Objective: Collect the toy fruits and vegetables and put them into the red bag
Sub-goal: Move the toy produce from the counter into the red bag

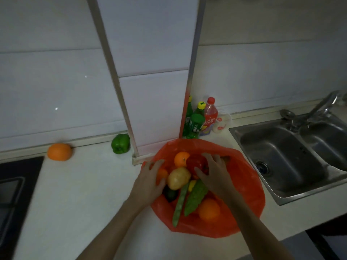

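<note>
Two toys lie outside the crumpled red plastic bag (246, 186): a round orange toy fruit (59, 152) and a glossy green toy bell pepper (120, 141), both on the pale countertop (84, 184), well to the bag's left by the wall. The left hand (151, 179), fingers spread and holding nothing at the bag's left rim, is nearer to them. The right hand (216, 175) cups a round red toy vegetable (196, 162) inside the bag.

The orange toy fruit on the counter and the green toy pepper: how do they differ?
The round orange toy fruit is a smooth ball; the green toy bell pepper is lobed. The fruit lies farther left, the pepper beside the tiled column. Both lie outside the red plastic bag.
</note>
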Tool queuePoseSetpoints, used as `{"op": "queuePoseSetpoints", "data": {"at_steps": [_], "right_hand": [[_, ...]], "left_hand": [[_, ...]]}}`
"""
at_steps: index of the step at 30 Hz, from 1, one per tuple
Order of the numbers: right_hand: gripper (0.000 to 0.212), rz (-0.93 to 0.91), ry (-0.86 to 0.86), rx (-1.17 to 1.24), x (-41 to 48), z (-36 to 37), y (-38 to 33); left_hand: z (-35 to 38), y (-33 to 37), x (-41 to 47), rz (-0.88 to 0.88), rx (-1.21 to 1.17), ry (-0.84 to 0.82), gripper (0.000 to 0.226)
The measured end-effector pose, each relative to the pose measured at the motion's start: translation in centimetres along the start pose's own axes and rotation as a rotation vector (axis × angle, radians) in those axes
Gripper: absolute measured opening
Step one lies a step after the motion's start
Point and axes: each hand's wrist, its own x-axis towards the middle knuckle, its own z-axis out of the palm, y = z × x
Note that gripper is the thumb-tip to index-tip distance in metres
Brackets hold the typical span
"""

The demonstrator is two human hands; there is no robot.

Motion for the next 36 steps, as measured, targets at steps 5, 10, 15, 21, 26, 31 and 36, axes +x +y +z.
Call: {"op": "queuePoseSetpoints", "data": {"at_steps": [5, 10, 15, 21, 26, 31, 36], "right_hand": [[0.056, -0.148, -0.009, 0.014, -1.9, 1.2, -3.1], [0.058, -0.267, -0.054, 0.054, -1.8, 3.7, -8.5], [0.054, -0.383, -0.087, 0.04, -2.0, 6.9, -14.3], [0.06, -0.426, -0.205, 0.049, -1.4, 10.9, -20.2], [0.064, -0.39, -0.233, -0.036, 0.3, 13.8, -24.0], [0.066, -0.339, -0.209, -0.109, 2.8, 16.5, -26.2], [0.07, -0.208, -0.194, -0.166, 6.1, 18.2, -27.2]], "left_hand": [[-4.5, -3.2, -2.7, -0.094, 0.027, 0.12, 0.054], [-7.8, -6.8, -6.2, -0.262, 0.118, 0.175, 0.057], [-11.2, -10.5, -9.2, -0.366, 0.141, 0.213, 0.058], [-15.0, -15.9, -11.0, -0.445, 0.167, 0.199, 0.061], [-18.0, -20.6, -11.0, -0.44, 0.179, 0.166, 0.062], [-20.4, -25.0, -9.5, -0.423, 0.197, 0.121, 0.064], [-21.9, -28.5, -6.7, -0.385, 0.2, 0.054, 0.064]]}}
